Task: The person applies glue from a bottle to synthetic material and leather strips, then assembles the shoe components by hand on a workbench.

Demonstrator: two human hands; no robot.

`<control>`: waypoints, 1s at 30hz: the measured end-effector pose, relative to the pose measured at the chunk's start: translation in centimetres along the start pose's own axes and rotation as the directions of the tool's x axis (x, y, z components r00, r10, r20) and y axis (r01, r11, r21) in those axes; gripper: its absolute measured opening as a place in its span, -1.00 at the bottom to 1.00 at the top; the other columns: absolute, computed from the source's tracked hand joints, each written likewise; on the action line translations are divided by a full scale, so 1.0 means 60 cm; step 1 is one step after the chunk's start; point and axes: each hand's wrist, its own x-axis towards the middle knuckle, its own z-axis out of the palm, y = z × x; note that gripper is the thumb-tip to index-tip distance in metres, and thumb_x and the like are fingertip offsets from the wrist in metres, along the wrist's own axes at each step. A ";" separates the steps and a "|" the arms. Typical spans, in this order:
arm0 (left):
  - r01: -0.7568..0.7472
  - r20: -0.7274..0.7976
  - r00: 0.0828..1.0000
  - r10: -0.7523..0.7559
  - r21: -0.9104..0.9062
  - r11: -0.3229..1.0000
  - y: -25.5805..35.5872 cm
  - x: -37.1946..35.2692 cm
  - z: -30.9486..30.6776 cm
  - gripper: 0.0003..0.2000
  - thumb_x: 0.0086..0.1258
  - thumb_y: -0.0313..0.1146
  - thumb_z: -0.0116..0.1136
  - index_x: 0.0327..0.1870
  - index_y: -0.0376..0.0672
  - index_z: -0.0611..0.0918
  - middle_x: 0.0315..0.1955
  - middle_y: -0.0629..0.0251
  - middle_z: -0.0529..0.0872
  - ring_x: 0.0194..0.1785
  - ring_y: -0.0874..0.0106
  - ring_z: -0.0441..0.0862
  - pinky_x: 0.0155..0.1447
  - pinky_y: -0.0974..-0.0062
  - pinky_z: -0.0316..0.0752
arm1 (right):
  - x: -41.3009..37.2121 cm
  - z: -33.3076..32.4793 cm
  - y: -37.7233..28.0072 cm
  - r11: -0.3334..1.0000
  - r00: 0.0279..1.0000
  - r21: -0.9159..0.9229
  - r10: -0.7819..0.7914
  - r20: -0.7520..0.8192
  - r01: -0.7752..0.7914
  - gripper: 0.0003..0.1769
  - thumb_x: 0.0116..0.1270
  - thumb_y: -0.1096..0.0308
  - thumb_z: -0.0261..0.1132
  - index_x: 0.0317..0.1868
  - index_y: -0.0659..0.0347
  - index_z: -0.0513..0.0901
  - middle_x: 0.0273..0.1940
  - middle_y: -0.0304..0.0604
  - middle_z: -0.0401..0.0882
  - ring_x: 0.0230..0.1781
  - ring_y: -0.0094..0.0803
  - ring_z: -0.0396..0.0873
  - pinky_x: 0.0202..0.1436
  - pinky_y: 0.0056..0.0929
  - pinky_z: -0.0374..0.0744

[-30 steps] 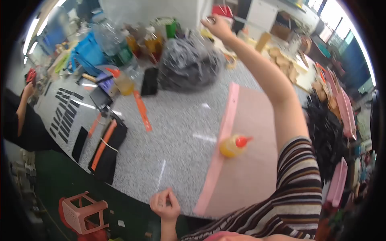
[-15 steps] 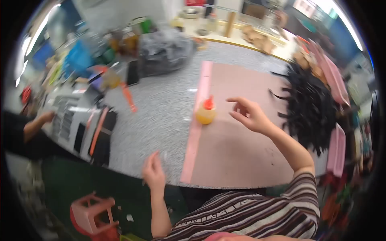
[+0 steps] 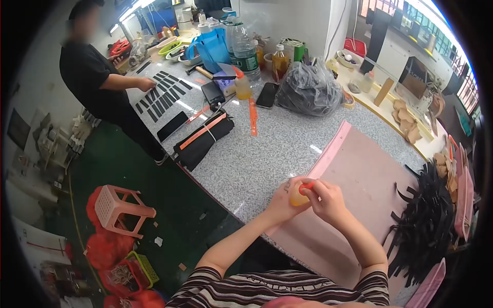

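In the head view my left hand (image 3: pixel 282 204) is wrapped round a small squeeze bottle (image 3: pixel 297 199) with yellowish liquid inside. My right hand (image 3: pixel 329 201) pinches its red cap (image 3: pixel 306 187) between thumb and fingers. Both hands are together over the left edge of a dull pink mat (image 3: pixel 362 177), which has a lighter pink strip along that side. A heap of black strips (image 3: pixel 423 220) lies at the mat's right side, apart from my hands.
Across the table, a person in black (image 3: pixel 97 72) reaches toward rows of black pieces (image 3: pixel 163 92). A bundled black roll (image 3: pixel 204 139), a phone (image 3: pixel 267 95), a second squeeze bottle (image 3: pixel 243 88) and a grey plastic bag (image 3: pixel 312 87) lie farther back. A pink stool (image 3: pixel 120 208) stands at left.
The bottle was standing on the mat's edge with both hands apart from it. Now my left hand holds it and my right hand is on its cap. The view has swung left.
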 end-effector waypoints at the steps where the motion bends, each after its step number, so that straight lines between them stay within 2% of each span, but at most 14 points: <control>1: 0.000 -0.022 1.000 0.000 0.007 1.000 -0.002 -0.003 -0.009 -0.28 0.13 -0.09 0.51 0.29 -0.05 0.42 0.14 0.08 0.60 0.18 0.09 0.59 0.23 0.19 0.50 | -0.001 -0.002 -0.005 0.995 0.998 0.083 0.057 0.024 -0.059 -0.75 0.31 0.37 0.36 -0.03 0.21 0.61 -0.46 -0.12 0.57 -0.52 -0.22 0.57 -0.42 -0.31 0.54; 5: 0.069 -0.156 0.986 -0.065 0.021 0.997 -0.002 -0.001 -0.072 -0.35 0.10 -0.11 0.56 0.17 -0.07 0.47 0.00 0.14 0.67 -0.01 0.20 0.70 0.06 0.28 0.60 | -0.028 -0.012 -0.021 0.958 0.981 0.217 0.175 0.086 -0.189 -0.65 0.31 0.39 0.36 0.10 0.19 0.62 -0.42 -0.16 0.54 -0.46 -0.30 0.54 -0.33 -0.36 0.54; 7: 0.097 -0.289 0.949 -0.128 -0.117 0.988 -0.022 0.022 -0.115 -0.38 0.11 -0.17 0.56 0.14 -0.11 0.47 -0.04 0.16 0.66 -0.05 0.27 0.70 0.01 0.31 0.60 | -0.062 -0.024 -0.019 0.952 0.968 0.192 0.220 0.122 -0.240 -0.61 0.30 0.40 0.37 0.14 0.17 0.62 -0.40 -0.17 0.53 -0.42 -0.33 0.53 -0.29 -0.37 0.53; 9: -0.086 -0.452 0.892 0.018 -0.131 0.988 -0.053 0.049 -0.150 -0.41 0.13 -0.26 0.56 0.12 -0.17 0.46 -0.07 0.18 0.64 -0.04 0.33 0.67 0.04 0.35 0.58 | -0.109 -0.030 -0.018 0.943 0.948 0.119 0.299 0.108 -0.311 -0.66 0.30 0.41 0.36 0.09 0.17 0.64 -0.42 -0.18 0.53 -0.43 -0.32 0.54 -0.31 -0.37 0.53; 11: -0.038 -0.451 0.888 0.092 0.126 0.991 -0.093 0.065 -0.171 -0.40 0.14 -0.33 0.55 0.16 -0.20 0.44 -0.05 0.19 0.62 0.00 0.34 0.64 0.09 0.35 0.56 | -0.166 -0.039 -0.021 0.904 0.904 0.060 0.416 0.099 -0.423 -0.67 0.29 0.42 0.36 0.07 0.17 0.65 -0.42 -0.17 0.53 -0.44 -0.31 0.55 -0.32 -0.36 0.53; 15: 0.073 -0.331 0.937 -0.107 -0.112 0.991 -0.158 0.059 -0.180 -0.20 0.15 -0.37 0.53 0.37 -0.26 0.28 0.16 0.13 0.53 0.21 0.26 0.55 0.31 0.30 0.44 | -0.288 -0.058 -0.057 0.814 0.812 -0.005 0.579 -0.075 -0.581 -0.70 0.28 0.47 0.34 0.04 0.21 0.66 -0.41 -0.13 0.55 -0.46 -0.28 0.55 -0.34 -0.37 0.53; 16: -0.062 -0.375 0.924 0.076 0.050 0.997 -0.151 0.056 -0.185 -0.22 0.21 -0.35 0.48 0.40 -0.28 0.25 0.24 0.09 0.47 0.31 0.25 0.46 0.40 0.27 0.33 | -0.316 -0.062 -0.075 0.779 0.771 0.012 0.623 -0.131 -0.627 -0.70 0.28 0.49 0.34 0.03 0.22 0.66 -0.41 -0.11 0.56 -0.46 -0.27 0.55 -0.35 -0.38 0.52; 17: -0.191 -0.399 0.877 0.268 0.223 0.956 -0.132 0.056 -0.202 -0.23 0.27 -0.33 0.42 0.43 -0.30 0.21 0.32 0.06 0.41 0.40 0.23 0.38 0.49 0.25 0.23 | -0.337 -0.063 -0.091 0.752 0.736 0.035 0.653 -0.181 -0.659 -0.70 0.27 0.50 0.33 0.03 0.23 0.66 -0.40 -0.09 0.57 -0.47 -0.27 0.54 -0.36 -0.38 0.52; 19: -0.360 -0.534 0.774 0.339 0.068 0.930 -0.062 0.062 -0.249 -0.35 0.42 -0.26 0.23 0.43 -0.32 0.23 0.42 0.02 0.30 0.51 0.22 0.21 0.57 0.18 0.05 | -0.383 -0.065 -0.120 0.672 0.633 0.080 0.726 -0.268 -0.736 -0.69 0.31 0.55 0.29 0.07 0.24 0.65 -0.43 -0.16 0.55 -0.49 -0.42 0.50 -0.37 -0.48 0.49; 20: -0.306 -0.644 0.709 0.286 0.085 0.948 0.004 0.069 -0.276 -0.42 0.53 -0.13 0.03 0.41 -0.31 0.24 0.39 0.00 0.34 0.48 0.18 0.28 0.54 0.16 0.14 | -0.409 -0.059 -0.130 0.624 0.567 0.131 0.764 -0.308 -0.770 -0.67 0.32 0.56 0.29 0.09 0.24 0.65 -0.44 -0.18 0.54 -0.49 -0.46 0.48 -0.37 -0.50 0.48; 22: -0.702 -0.490 0.596 0.636 0.067 0.709 0.145 0.070 -0.347 -0.38 0.56 0.13 -0.17 0.33 -0.29 0.37 0.19 -0.04 0.54 0.26 0.12 0.50 0.40 0.14 0.32 | -0.443 -0.049 -0.142 0.544 0.462 0.206 0.820 -0.339 -0.813 -0.63 0.35 0.57 0.27 0.17 0.25 0.62 -0.44 -0.25 0.50 -0.47 -0.58 0.41 -0.37 -0.58 0.44; 26: -0.980 -0.515 0.194 0.835 -0.063 0.188 0.373 0.021 -0.396 -0.32 0.52 0.16 -0.22 0.28 -0.37 0.43 0.17 -0.06 0.57 0.22 0.11 0.53 0.36 0.09 0.35 | -0.443 -0.034 -0.146 0.613 0.561 0.023 0.738 -0.374 -0.790 -0.56 0.28 0.58 0.30 0.19 0.25 0.59 -0.44 -0.20 0.53 -0.49 -0.41 0.45 -0.37 -0.47 0.46; 29: -0.998 -0.518 0.029 0.855 -0.059 -0.002 0.463 0.006 -0.350 -0.33 0.50 0.11 -0.20 0.28 -0.41 0.43 0.19 -0.06 0.56 0.23 0.11 0.53 0.35 0.04 0.35 | -0.429 -0.044 -0.136 0.716 0.738 -0.200 0.606 -0.298 -0.669 -0.54 0.25 0.58 0.32 0.19 0.23 0.60 -0.45 -0.17 0.53 -0.49 -0.36 0.48 -0.37 -0.44 0.46; 30: -0.998 -0.522 0.003 0.853 -0.056 -0.032 0.480 0.009 -0.331 -0.33 0.49 0.09 -0.19 0.28 -0.43 0.43 0.20 -0.06 0.56 0.24 0.11 0.53 0.35 0.02 0.35 | -0.433 -0.047 -0.135 0.709 0.725 -0.175 0.632 -0.272 -0.683 -0.52 0.21 0.58 0.34 0.18 0.22 0.60 -0.43 -0.12 0.55 -0.46 -0.26 0.48 -0.33 -0.35 0.46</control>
